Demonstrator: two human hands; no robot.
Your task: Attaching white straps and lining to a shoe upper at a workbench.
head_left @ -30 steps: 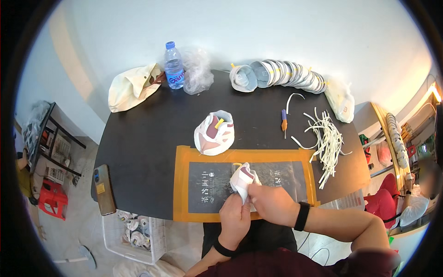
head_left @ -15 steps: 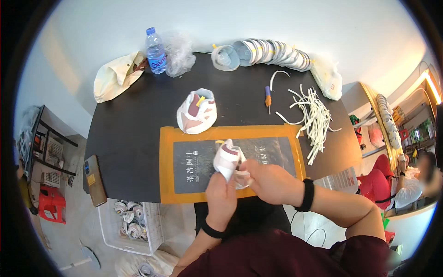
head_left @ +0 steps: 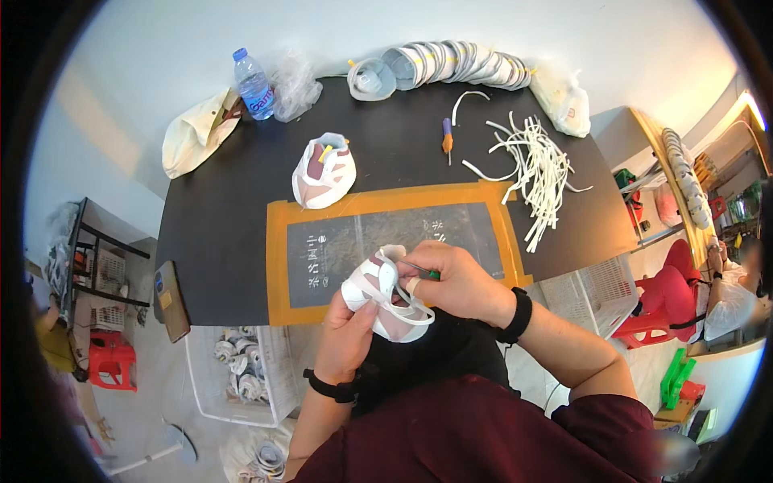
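Observation:
Near the table's front edge, my left hand [head_left: 345,342] is closed on a small white and pink shoe upper [head_left: 362,290], thumb pressed on its side. A loop of white lace [head_left: 425,314] hangs from the upper's opening. Closed just right of the upper, my right hand [head_left: 465,282] grips a thin tool with a green handle [head_left: 434,274]; its metal shaft points toward the eyelet area, and its tip cannot be made out. A second white and pink shoe upper [head_left: 324,173] stands on the table beyond.
An orange-handled tool [head_left: 447,143] lies beside a heap of white laces [head_left: 538,181]. Nested shoe uppers [head_left: 459,64] line the far edge near a water bottle [head_left: 254,84]. A phone [head_left: 170,300] rests at the left edge, above a white crate [head_left: 278,378] of uppers. Another person sits far right.
My view has shifted, so the table appears higher. The upper in my left hand has turned, its opening now facing right. The green-handled tool now shows in my right hand.

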